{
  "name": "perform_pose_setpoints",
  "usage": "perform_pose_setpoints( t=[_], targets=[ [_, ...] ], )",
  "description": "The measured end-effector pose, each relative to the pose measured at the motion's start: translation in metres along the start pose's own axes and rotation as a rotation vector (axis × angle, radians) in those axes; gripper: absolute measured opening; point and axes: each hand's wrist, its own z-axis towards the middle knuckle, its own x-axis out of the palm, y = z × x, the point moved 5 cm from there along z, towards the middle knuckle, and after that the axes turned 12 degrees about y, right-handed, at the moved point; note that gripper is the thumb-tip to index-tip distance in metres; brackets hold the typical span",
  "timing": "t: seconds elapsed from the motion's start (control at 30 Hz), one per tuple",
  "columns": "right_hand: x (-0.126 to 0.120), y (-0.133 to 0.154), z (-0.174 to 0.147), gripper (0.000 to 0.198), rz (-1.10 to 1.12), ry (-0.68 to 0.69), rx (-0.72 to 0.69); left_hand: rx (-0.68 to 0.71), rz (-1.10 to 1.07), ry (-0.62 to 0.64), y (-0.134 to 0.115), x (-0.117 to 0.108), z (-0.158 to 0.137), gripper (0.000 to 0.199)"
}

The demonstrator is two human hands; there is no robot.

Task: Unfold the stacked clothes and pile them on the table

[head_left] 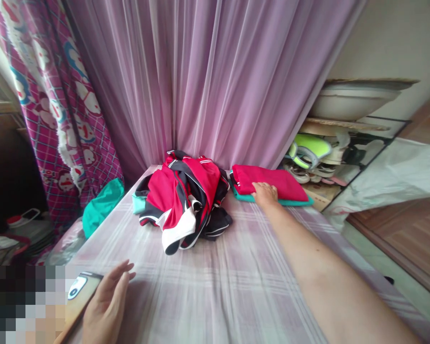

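My right hand (265, 193) reaches out to a folded red garment (272, 179) and rests on its near edge, fingers laid over the cloth rather than wrapped round it. Under that garment lies a folded teal piece of clothing (296, 202). To the left sits a crumpled heap of red, black and white clothes (186, 196), touched by neither hand. My left hand (109, 298) is low at the left, holding nothing, its fingers loosely stretched. Right beside it is a phone (79, 298), partly covered by a blurred patch.
The plaid sheet (215, 286) covers the surface. Purple curtains (215, 81) hang behind it. A teal cloth (103, 208) lies off the left edge. A rack with shoes (311, 150) and a basin (354, 100) stands at right, near a white plastic bag (397, 167).
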Motion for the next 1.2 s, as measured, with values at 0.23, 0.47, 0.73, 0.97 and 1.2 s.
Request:
perform_pose_setpoints(
  t=[0.23,0.47,0.73,0.97,1.2],
  targets=[
    [-0.025,-0.024,-0.014,0.039,-0.008,0.000,-0.045,-0.034,0.029,-0.020,0.005,-0.001,0.001,0.072],
    [-0.034,-0.015,-0.153,0.030,0.031,0.154,-0.401,0.004,-0.056,-0.007,0.003,0.004,0.005,0.071],
    [-0.033,0.004,-0.161,0.044,0.355,0.280,-0.535,0.061,-0.058,-0.001,0.006,0.006,0.012,0.066],
    [-0.016,0.002,-0.102,0.052,0.108,0.403,-0.325,0.102,-0.078,0.001,0.007,0.007,0.015,0.067],
    [-0.107,-0.015,-0.119,0.040,0.109,-0.061,-0.278,0.052,-0.101,0.011,0.000,0.009,0.012,0.066]
  ],
)
